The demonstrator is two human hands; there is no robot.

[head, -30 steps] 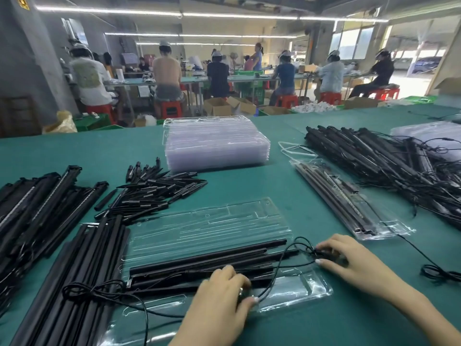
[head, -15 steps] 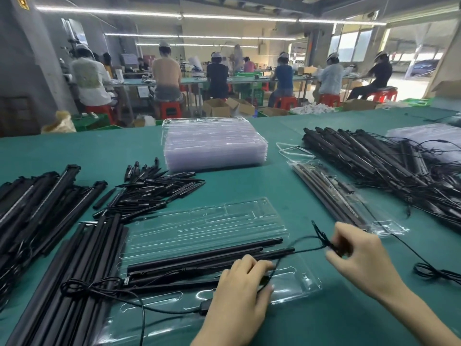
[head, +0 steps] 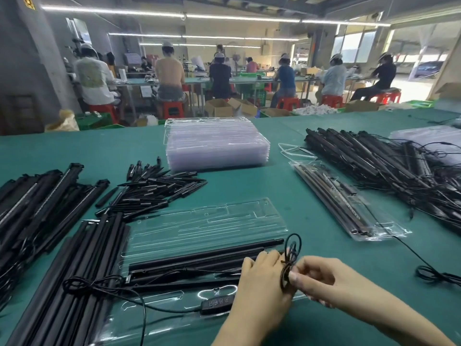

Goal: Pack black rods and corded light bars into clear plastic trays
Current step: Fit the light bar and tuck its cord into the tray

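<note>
cord [head: 289, 268] being coiled, lower centre: pinched by right hand [head: 321, 283], held in left hand [head: 262, 278]. next: coil tucked into tray [head: 204, 226] w/ rods [head: 199, 260].

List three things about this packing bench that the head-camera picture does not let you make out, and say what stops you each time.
1. The marks on the inline controller: too small in the head view.
2. How many loops the coiled cord has: the left hand and right hand pinching it cover its middle.
3. How long the black rods at the near left are: the picture's bottom edge cuts them off.
</note>
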